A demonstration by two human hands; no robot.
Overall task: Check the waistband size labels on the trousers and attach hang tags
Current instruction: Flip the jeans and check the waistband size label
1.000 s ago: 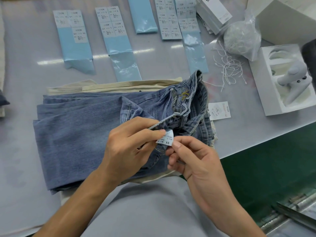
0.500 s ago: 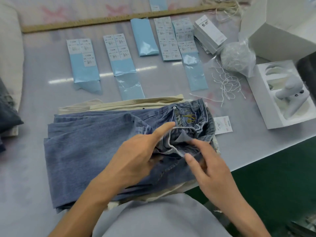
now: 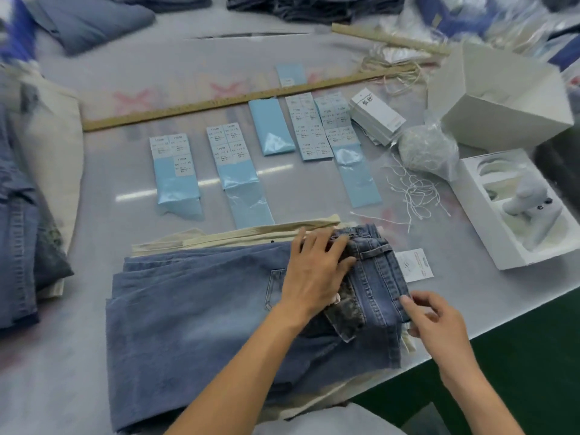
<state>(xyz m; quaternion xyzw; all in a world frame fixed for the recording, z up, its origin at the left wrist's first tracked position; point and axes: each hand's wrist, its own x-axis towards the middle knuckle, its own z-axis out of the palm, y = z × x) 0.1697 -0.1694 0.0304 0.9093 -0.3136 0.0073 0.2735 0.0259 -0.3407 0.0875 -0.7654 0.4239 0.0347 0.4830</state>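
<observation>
Jeans (image 3: 194, 312) lie folded on the table (image 3: 94, 189), atop cream trousers (image 3: 238, 235). On the jeans, the left hand (image 3: 314, 274) presses flat near the waistband, fingers spread; the right hand (image 3: 436, 321) pinches their waistband edge. Just right of the jeans lies a paper tag (image 3: 416, 265).

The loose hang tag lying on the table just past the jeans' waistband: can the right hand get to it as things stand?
Probably yes. The hang tag lies flat and uncovered beside the jeans, just beyond the right hand, with bare table between. That hand pinches the waistband edge, so it must let go first.
</observation>
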